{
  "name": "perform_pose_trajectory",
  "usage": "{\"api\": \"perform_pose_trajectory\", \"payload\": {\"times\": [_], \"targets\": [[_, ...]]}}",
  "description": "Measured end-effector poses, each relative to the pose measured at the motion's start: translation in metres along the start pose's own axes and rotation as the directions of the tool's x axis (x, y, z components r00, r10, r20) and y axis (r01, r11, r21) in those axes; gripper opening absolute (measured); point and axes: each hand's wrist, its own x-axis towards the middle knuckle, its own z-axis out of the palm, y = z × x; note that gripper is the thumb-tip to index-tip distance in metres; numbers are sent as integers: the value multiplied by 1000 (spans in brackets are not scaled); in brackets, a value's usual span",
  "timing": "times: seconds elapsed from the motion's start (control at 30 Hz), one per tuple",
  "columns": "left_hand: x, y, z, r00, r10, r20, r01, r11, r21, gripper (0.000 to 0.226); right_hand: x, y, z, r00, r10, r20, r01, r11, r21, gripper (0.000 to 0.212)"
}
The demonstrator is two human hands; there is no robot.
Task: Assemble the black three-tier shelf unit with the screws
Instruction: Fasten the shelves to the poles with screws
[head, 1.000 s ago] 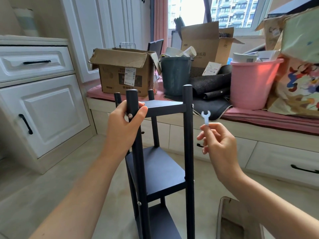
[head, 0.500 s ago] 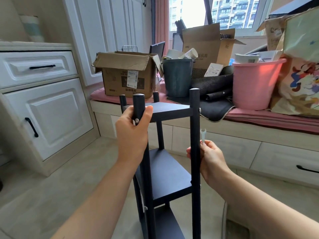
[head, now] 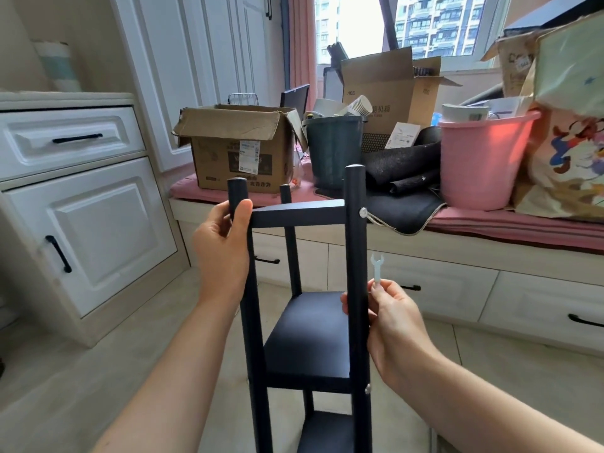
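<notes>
Here the black shelf unit (head: 307, 338) stands up straight on the pale tile floor (head: 81, 371), right in front of the person. The left hand (head: 222, 250) wraps its fingers and thumb around the near left post, up by the top shelf. The right hand (head: 392, 322) is down by the near right post, next to the middle shelf. It pinches a small white wrench (head: 376, 267) that points up, just beside the post. I cannot tell if this hand also touches the post. A silver screw (head: 362, 211) sits in that post by the top shelf, and another one (head: 368, 388) sits lower down.

Behind the shelf is a window bench with a pink cushion (head: 523, 223). On it are a brown cardboard box (head: 242, 148) with a white sticker too small to read, a dark green bin (head: 333, 152), a pink bucket (head: 480, 161) and a bigger box (head: 385, 86) that says "AOC". White cupboards (head: 88, 230) with black handles stand on the left.
</notes>
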Motion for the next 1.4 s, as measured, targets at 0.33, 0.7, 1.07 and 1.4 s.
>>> {"api": "perform_pose_trajectory", "payload": {"times": [0.33,0.7,1.07,1.4], "targets": [[-1,13,1,991,9,-135,2,997,78,40,2,15,16,993,-115,-2,107,931,-349,32],[-44,43,32,849,346,400,-506,750,426,76,4,21,23,986,-130,105,160,913,-376,26],[-29,32,16,866,323,382,-489,706,513,38,4,20,22,944,4,329,120,927,-355,21],[-25,30,0,907,266,327,-396,803,445,33,-10,43,29,891,131,436,31,938,-345,27]]}}
